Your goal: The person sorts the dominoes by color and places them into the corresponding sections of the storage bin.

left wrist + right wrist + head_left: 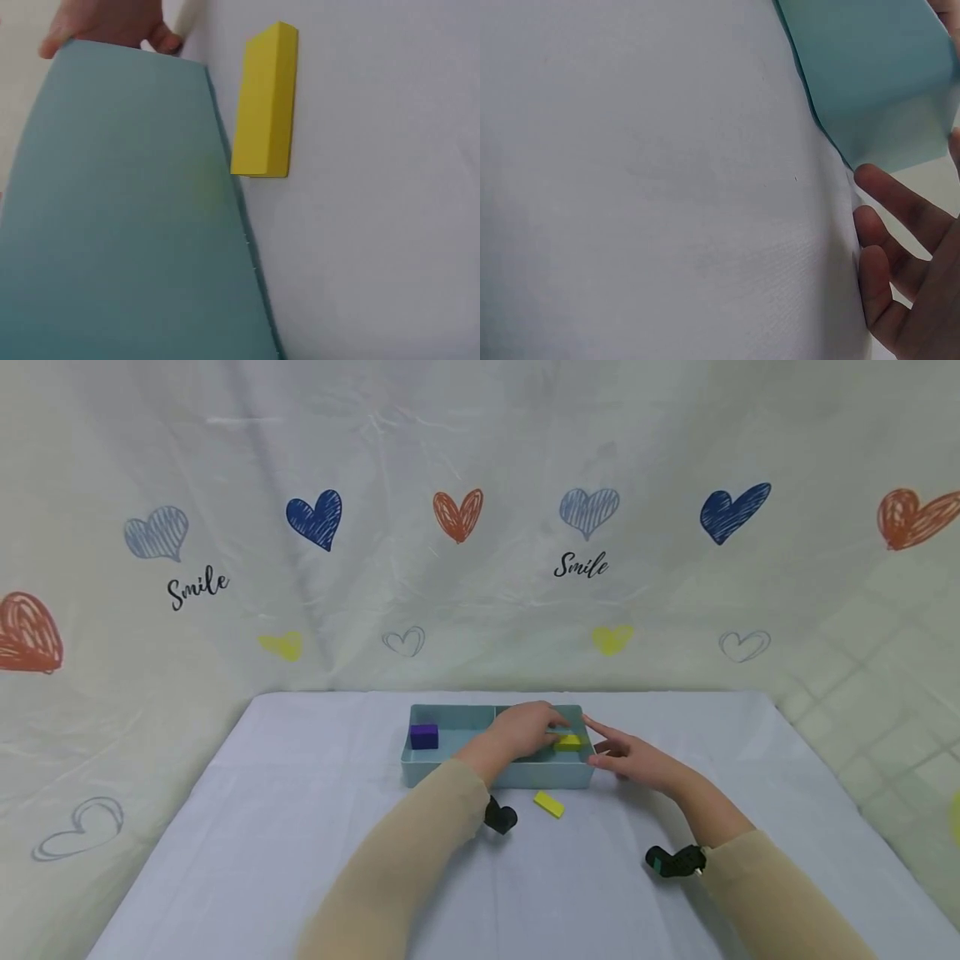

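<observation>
My left hand (522, 728) reaches over the front wall of a blue-green two-compartment box (457, 773) into its right compartment. A yellow block (568, 743) lies there, with the thumb at its left end and the other fingers stretched out above and behind it. My right hand (633, 760) is at the box's right end, its fingertips right at the wall and corner. In the right wrist view, its fingers (904, 202) are spread at the box's lower corner. The left wrist view shows the box's outer front wall (127, 195); the left hand is out of that view.
A purple block (424, 737) sits in the left compartment. Another yellow block (549, 804) lies on the white-covered table (300, 827), just in front of the box. Behind the table hangs a pale sheet (510, 610) printed with hearts.
</observation>
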A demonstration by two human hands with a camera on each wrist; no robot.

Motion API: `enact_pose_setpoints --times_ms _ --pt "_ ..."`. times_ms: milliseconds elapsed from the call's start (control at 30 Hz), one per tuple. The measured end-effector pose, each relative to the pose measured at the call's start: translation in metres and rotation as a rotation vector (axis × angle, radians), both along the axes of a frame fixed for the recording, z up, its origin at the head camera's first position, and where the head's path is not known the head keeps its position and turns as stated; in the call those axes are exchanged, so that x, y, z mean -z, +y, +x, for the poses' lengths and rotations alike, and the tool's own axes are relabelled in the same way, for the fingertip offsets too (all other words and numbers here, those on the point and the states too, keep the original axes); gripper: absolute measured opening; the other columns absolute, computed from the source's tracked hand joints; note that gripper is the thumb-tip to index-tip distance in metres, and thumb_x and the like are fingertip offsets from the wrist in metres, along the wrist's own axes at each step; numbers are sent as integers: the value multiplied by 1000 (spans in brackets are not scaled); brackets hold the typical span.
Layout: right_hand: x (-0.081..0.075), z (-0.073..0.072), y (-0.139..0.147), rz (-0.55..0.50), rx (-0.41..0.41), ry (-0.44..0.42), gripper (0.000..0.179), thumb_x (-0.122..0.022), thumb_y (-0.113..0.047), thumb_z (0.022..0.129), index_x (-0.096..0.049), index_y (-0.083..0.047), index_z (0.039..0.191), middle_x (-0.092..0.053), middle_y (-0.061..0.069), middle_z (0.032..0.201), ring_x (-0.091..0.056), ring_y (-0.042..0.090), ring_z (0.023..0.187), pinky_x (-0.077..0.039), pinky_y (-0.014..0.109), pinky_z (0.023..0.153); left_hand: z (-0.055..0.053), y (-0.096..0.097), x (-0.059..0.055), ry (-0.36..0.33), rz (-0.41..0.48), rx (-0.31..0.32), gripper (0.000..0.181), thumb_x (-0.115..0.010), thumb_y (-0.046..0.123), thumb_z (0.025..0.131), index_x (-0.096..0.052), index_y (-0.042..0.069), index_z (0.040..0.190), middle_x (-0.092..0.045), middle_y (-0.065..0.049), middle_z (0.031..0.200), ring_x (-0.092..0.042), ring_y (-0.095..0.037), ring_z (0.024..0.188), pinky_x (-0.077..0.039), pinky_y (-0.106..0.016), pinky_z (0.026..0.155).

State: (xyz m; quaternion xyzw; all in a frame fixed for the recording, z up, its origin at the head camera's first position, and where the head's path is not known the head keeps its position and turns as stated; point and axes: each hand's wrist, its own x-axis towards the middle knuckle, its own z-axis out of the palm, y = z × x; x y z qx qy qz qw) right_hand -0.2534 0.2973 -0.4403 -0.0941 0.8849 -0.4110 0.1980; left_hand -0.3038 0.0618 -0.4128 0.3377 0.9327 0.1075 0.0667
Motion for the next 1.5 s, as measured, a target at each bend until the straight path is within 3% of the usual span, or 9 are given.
enact_pose_setpoints --times_ms 267,567,867,1033,1167,1333,1500 --pt "1 -1 0 10 -10 5 77 -61 -42 98 -16 -32 160 -44 25 145 -53 33 118 -50 38 84 5 -13 -7 20 56 15 38 -65 34 96 -63 33 134 -62 11 114 -60 -5 101 -50 -25 88" --pt "0 0 -1 16 -16 10 77 -60 -41 98 -16 -31 160 -43 27 145 -51 37 122 -51 40 86 18 -35 -13 48 74 61 41 -66 33 97 -61 30 138 -62 8 126 -60 -6 100 -52 -26 85" --pt "1 0 -1 14 -12 8 78 -60 -43 98 -15 -30 160 -42 28 146 -49 40 125 -51 41 87 41 -62 -16 85 54 118 44 -66 34 97 -59 28 140 -60 5 131 -61 -9 106 -51 -27 93" --pt "1 1 -2 31 -9 17 78 -60 -44 98 -15 -31 160 -42 28 146 -50 39 124 -52 42 88 56 -77 -19 101 56 131 43 -66 34 96 -60 27 139 -62 4 126 -61 -7 97 -51 -23 86" --pt "2 0 -1 35 -3 11 78 -60 -44 97 -14 -32 160 -41 28 147 -49 38 124 -51 41 87 68 -87 -22 110 73 139 41 -67 33 96 -63 27 136 -63 5 124 -62 -8 102 -51 -23 88" --pt "1 1 -1 15 3 1 79 -61 -41 98 -14 -31 160 -40 29 147 -50 36 120 -49 35 81 79 -92 -22 141 65 175 38 -68 29 96 -65 27 133 -65 6 123 -63 -9 108 -51 -23 88" --pt "-2 2 -3 12 -1 1 79 -60 -41 98 -14 -31 160 -40 29 147 -50 36 121 -48 35 81 87 -90 -19 123 10 184 37 -69 29 95 -66 27 132 -65 8 123 -62 -8 111 -51 -23 90"
